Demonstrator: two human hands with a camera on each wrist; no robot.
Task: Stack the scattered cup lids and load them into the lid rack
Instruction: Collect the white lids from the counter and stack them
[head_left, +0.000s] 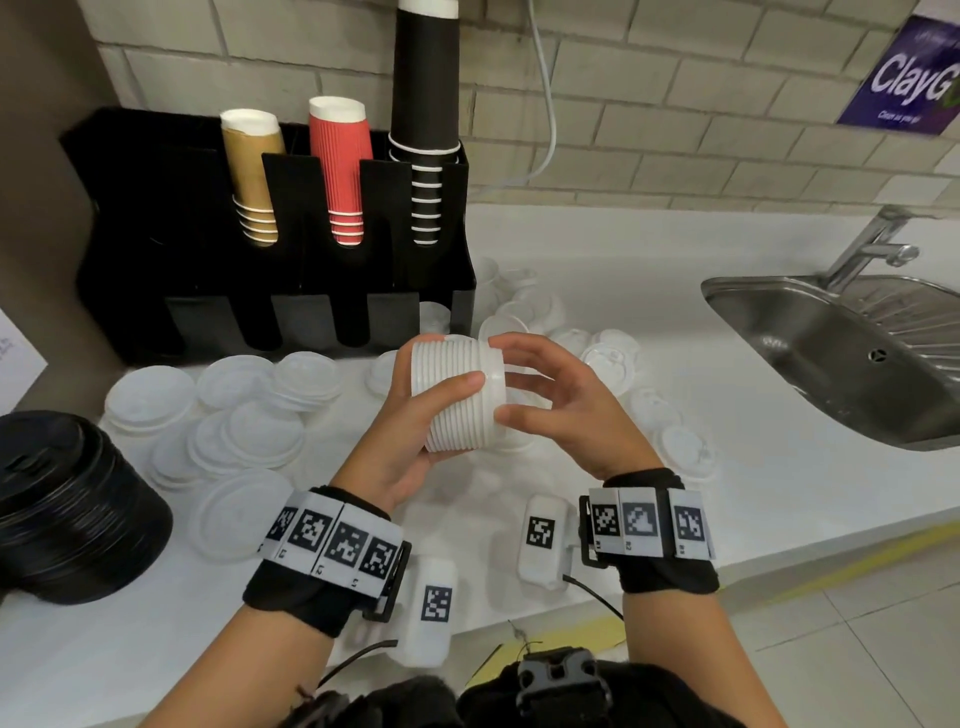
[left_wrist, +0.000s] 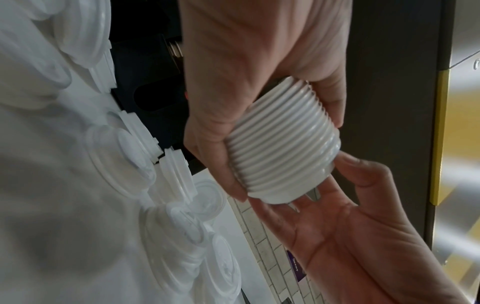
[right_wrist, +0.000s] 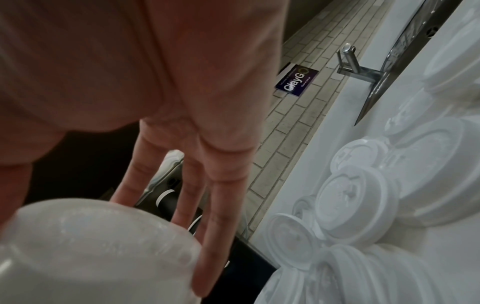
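A ribbed stack of white cup lids (head_left: 457, 395) lies sideways in the air above the counter, and my left hand (head_left: 436, 371) grips it with thumb in front and fingers behind. My right hand (head_left: 511, 382) is at the stack's right end, its thumb and straight fingers touching the rim of the end lid. The left wrist view shows the stack (left_wrist: 283, 154) in my left hand (left_wrist: 283, 144), with my right palm (left_wrist: 324, 216) spread below it. Loose white lids (head_left: 249, 415) cover the counter. The black rack (head_left: 130, 249) stands behind them, with dark slots along its front.
Gold, red and black cup stacks (head_left: 340, 171) stand in the rack's upper slots. A pile of black lids (head_left: 67, 509) sits at the left. More white lids (head_left: 613, 358) lie right of the rack. A steel sink (head_left: 841, 353) with faucet (head_left: 872, 244) is at the right.
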